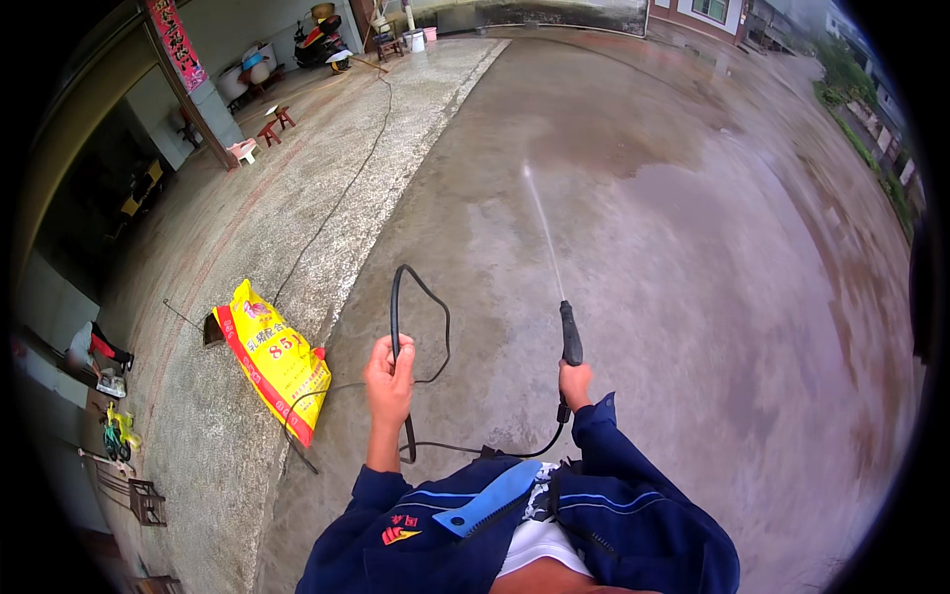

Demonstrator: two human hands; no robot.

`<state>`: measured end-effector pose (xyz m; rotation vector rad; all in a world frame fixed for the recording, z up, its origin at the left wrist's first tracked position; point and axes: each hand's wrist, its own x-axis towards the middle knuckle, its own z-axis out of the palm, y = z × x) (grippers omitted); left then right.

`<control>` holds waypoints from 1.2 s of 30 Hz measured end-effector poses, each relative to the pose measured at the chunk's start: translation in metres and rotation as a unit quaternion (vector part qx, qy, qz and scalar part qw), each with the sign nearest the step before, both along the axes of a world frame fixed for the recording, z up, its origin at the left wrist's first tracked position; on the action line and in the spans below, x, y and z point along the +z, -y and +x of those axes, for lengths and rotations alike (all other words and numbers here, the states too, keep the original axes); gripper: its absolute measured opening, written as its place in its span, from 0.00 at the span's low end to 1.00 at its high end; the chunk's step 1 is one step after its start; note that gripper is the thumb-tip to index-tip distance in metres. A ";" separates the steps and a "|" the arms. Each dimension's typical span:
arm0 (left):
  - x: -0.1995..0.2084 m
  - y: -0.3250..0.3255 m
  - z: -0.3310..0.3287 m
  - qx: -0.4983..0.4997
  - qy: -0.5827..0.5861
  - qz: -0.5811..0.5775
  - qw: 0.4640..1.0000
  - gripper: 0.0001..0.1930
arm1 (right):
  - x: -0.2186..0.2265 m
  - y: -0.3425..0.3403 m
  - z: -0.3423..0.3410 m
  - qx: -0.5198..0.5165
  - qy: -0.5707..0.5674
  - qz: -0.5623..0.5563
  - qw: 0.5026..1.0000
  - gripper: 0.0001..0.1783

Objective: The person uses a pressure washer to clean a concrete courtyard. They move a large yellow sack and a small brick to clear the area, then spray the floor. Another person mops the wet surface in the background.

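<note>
My right hand [575, 384] is closed round the grip of a black pressure washer gun [570, 335]. A thin white jet of water [542, 226] leaves its tip and meets the concrete ahead. From the gun's lower end a black hose [396, 307] runs left across my front. My left hand [389, 381] grips this hose, and a loop of it rises above the fingers. On the left, a yellow and red sack [280, 361] lies on the pebbled strip, with a dark line crossing its lower part.
Wet concrete [485, 228] with puddles spreads ahead and right. A thin cord [361, 163] runs along the pebbled strip. Small red stools [268, 133], a motorcycle [320, 45] and buckets [417, 42] stand far left. A wooden stool [147, 503] and a green toy vehicle [120, 436] are near left.
</note>
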<state>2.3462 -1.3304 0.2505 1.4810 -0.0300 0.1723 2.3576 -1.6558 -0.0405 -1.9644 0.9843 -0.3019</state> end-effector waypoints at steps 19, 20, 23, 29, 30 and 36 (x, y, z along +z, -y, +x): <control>0.023 0.017 -0.020 -0.027 0.051 0.060 0.997 0.06 | 0.042 0.020 -0.036 0.016 0.073 0.222 0.972 0.13; 0.025 0.018 -0.021 -0.040 0.050 0.066 0.996 0.06 | 0.042 0.016 -0.039 0.036 0.071 0.222 0.972 0.13; 0.019 0.020 -0.026 -0.035 0.061 0.035 0.997 0.07 | 0.034 0.033 -0.043 0.004 0.061 0.237 0.970 0.14; 0.017 0.022 -0.026 -0.036 0.063 0.042 0.997 0.07 | 0.035 0.049 -0.042 0.013 0.072 0.273 0.959 0.15; 0.019 0.023 -0.026 -0.042 0.066 0.040 0.996 0.07 | 0.036 0.041 -0.044 0.041 0.067 0.283 0.956 0.15; 0.029 0.034 -0.019 -0.082 -0.007 -0.018 0.996 0.10 | 0.028 0.074 -0.052 -0.049 0.078 0.262 0.961 0.15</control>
